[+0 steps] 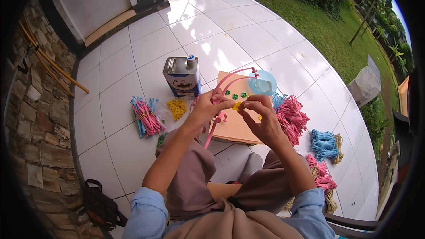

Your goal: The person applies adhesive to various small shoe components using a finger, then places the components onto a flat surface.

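Observation:
My left hand [209,107] is closed around several pink rubbery straps [233,74] with small knobs at their ends. Two of their ends reach out over the brown cardboard [233,126], and another length hangs toward my knee. Between my hands is a small yellow flower-shaped piece [237,106], pinched by the fingertips of my right hand [264,117]. The left thumb tip meets it from the other side. On the cardboard lie a few green flower-shaped pieces [235,97]. A translucent blue bowl [262,82] stands at the board's far right corner.
A metal can [182,77] with a blue-and-white cap stands beyond my left hand. Nearby lie a bag of yellow pieces [176,109] and pink-and-blue strap bundles [146,117]. More pink bundles [292,117] and blue bundles [324,144] lie right. A black bag [101,203] rests by the stone wall.

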The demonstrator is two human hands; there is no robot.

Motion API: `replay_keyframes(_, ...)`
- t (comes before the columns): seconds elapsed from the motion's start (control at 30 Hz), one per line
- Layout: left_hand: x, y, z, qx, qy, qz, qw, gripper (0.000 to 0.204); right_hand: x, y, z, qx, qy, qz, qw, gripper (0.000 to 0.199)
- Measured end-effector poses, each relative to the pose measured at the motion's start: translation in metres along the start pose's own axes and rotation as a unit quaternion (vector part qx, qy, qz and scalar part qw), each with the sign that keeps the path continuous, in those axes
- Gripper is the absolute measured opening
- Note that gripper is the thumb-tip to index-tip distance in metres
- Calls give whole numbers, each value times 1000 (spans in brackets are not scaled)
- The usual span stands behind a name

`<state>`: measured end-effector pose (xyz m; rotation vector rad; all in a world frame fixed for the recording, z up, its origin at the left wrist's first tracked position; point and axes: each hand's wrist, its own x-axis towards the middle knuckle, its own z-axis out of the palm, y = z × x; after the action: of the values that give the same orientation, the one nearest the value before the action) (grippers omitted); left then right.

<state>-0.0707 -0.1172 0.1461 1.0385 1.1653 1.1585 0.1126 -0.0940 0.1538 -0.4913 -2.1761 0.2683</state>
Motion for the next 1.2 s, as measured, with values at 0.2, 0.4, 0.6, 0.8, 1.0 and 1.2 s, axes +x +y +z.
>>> replay_keyframes(0.2, -4, 5, 2, -58, -32, 123, 990, 16, 12, 3, -5, 219, 158, 146, 952, 54)
replay_keyframes(0.4, -1, -1, 10, 31, 54, 170, 984, 8, 22, -8, -12, 430, 161, 305, 835, 54)
replay_keyframes(0.6, 2, -5, 3, 57, 80, 162, 982, 9, 30, -9, -12, 417, 150, 324, 836, 54)
replay_keyframes(0.8, 3, -6, 6, 15, 90, 189, 978, 15, 34, -10, -11, 408, 166, 335, 833, 52)
replay_keyframes(1.0, 0, 1, 6, 21, 89, 174, 981, 28, 35, -9, -11, 384, 138, 369, 835, 53)
replay_keyframes(1.2, -5, 7, 11, 32, 103, 215, 971, 32, 37, -7, -7, 384, 130, 394, 825, 56)
